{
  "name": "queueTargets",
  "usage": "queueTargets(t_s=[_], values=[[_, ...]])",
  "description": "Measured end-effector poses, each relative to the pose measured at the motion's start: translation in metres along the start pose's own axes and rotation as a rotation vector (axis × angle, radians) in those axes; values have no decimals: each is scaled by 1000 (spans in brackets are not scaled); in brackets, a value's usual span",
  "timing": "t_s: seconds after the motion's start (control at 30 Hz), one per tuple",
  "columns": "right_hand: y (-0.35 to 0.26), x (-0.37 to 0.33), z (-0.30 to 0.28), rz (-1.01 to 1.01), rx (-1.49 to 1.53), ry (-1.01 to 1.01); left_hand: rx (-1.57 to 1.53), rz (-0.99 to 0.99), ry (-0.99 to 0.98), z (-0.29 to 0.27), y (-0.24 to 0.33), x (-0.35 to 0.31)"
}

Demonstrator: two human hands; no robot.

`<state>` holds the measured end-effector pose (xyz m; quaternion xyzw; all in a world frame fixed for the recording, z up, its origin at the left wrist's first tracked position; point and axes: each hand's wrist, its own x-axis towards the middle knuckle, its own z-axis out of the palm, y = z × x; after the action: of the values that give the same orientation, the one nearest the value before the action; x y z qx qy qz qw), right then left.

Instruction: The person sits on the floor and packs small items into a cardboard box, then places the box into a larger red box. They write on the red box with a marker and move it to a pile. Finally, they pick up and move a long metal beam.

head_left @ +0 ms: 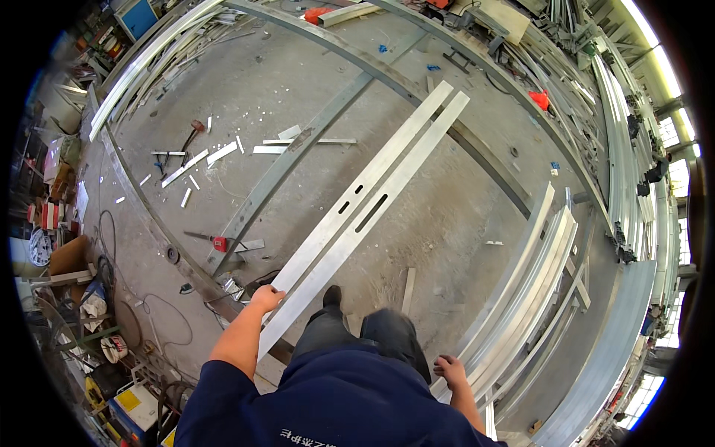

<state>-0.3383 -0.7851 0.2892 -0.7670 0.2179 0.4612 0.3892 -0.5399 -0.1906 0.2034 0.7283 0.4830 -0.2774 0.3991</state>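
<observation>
Two long flat silver metal bars lie side by side across a dark steel beam, slanting away up to the right. The left metal bar (pixel 395 149) has two short slots; the right metal bar (pixel 328 276) has one longer slot. My left hand (pixel 267 298) is closed at the near end of the left bar, its fingers at the edge. My right hand (pixel 450 369) hangs beside my right leg with loosely curled fingers, and nothing shows in it. Closest to it is a stack of long pale metal profiles (pixel 540 253).
Steel beams (pixel 298 156) cross the floor as a low frame. A red tape measure (pixel 220 243), a hammer (pixel 196 127) and several offcuts (pixel 222 153) lie to the left. Cables and a welding-type machine (pixel 138 406) stand at lower left. Long profiles (pixel 614 127) line the right side.
</observation>
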Motion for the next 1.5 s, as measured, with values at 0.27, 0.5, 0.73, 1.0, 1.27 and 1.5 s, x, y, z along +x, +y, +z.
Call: queueTargets(t_s=[0.27, 0.5, 0.73, 1.0, 1.27, 1.5], values=[[-164, 162, 20, 36, -126, -216, -146, -151, 117, -30, 24, 9], [-302, 268, 87, 186, 20, -447, -205, -231, 214, -46, 81, 7], [-350, 309, 176, 416, 370, -514, -295, -193, 219, -34, 138, 95], [-343, 394, 277, 519, 690, -406, -587, -215, -177, 30, 179, 291], [-356, 392, 332, 464, 983, -422, -439, -248, -488, 30, 205, 309], [-380, 364, 354, 360, 790, -376, -423, -91, -388, -27, 196, 282]])
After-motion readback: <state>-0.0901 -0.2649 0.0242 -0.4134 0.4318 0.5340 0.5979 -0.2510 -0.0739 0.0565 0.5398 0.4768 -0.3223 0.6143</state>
